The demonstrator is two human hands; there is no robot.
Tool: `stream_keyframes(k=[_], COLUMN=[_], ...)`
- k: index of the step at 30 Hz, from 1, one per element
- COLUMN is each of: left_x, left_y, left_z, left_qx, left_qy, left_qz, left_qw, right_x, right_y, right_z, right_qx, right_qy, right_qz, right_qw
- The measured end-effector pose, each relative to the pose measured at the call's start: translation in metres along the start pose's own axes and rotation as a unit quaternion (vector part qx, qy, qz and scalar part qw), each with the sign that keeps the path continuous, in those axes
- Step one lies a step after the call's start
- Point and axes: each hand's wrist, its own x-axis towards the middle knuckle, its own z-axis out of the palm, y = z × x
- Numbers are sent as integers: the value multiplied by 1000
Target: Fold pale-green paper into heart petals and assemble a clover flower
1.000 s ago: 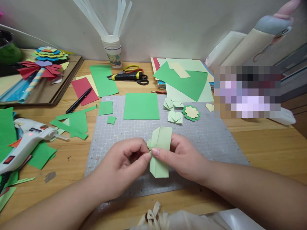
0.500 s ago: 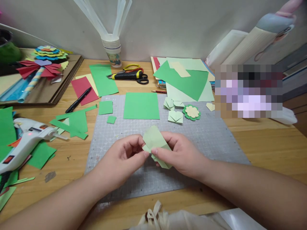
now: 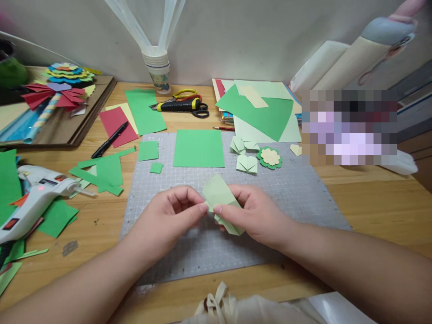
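Observation:
A pale green folded paper (image 3: pixel 221 192) is held up above the grey cutting mat (image 3: pixel 189 256). My right hand (image 3: pixel 258 213) grips its right side, thumb on top and fingers behind. With thumb and forefinger, my left hand (image 3: pixel 180 211) pinches a small corner at the paper's left edge. Beyond the hands lies a green paper square (image 3: pixel 199 148). Right of it sit folded pale green heart pieces (image 3: pixel 246 164) and a green flower with a cream centre (image 3: pixel 270 157). Two smaller green pieces, one a square (image 3: pixel 148 150), rest at the mat's upper left.
A white glue gun (image 3: pixel 37 193) lies on the left among green paper scraps (image 3: pixel 106 173). Behind the mat are a black pen (image 3: pixel 110 139), a cutter knife (image 3: pixel 178 105), scissors (image 3: pixel 201 111), stacked paper cups (image 3: pixel 158 72) with clear strips, and a pile of paper sheets (image 3: pixel 263 112).
My left thumb and forefinger have shifted slightly up at the paper's left corner. The paper tilts a little differently; the rest stays put.

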Motion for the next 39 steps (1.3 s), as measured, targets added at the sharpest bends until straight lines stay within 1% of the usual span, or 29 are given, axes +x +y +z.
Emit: stream_keyframes(k=[3, 5, 9, 12, 16, 23, 31, 39], left_x=[0, 0, 0, 1, 1, 1, 3, 3], left_y=[0, -2, -6, -7, -5, 0, -3, 1], left_z=[-3, -5, -9, -11, -12, -13, -15, -13], left_qx=[21, 7, -64, -95, -113, -93, -66, -73], left_qy=[32, 37, -4, -29, -36, -49, -44, -50], left_qz=[-2, -2, -26, -49, -73, -87, -87, -81], left_qw=[999, 999, 998, 994, 990, 991, 993, 993], right_x=[0, 0, -1, -1, -2, -2, -3, -5], right_y=[-1, -1, -2, -3, -2, -3, -1, -2], right_z=[0, 1, 1, 1, 0, 1, -1, 2], right_qx=[15, 18, 10, 9, 5, -5, -25, -47], right_qy=[11, 15, 15, 21, 25, 25, 18, 11], right_qz=[6, 10, 12, 13, 5, 12, -15, -24], right_qw=[1000, 1000, 1000, 1000, 1000, 1000, 999, 999])
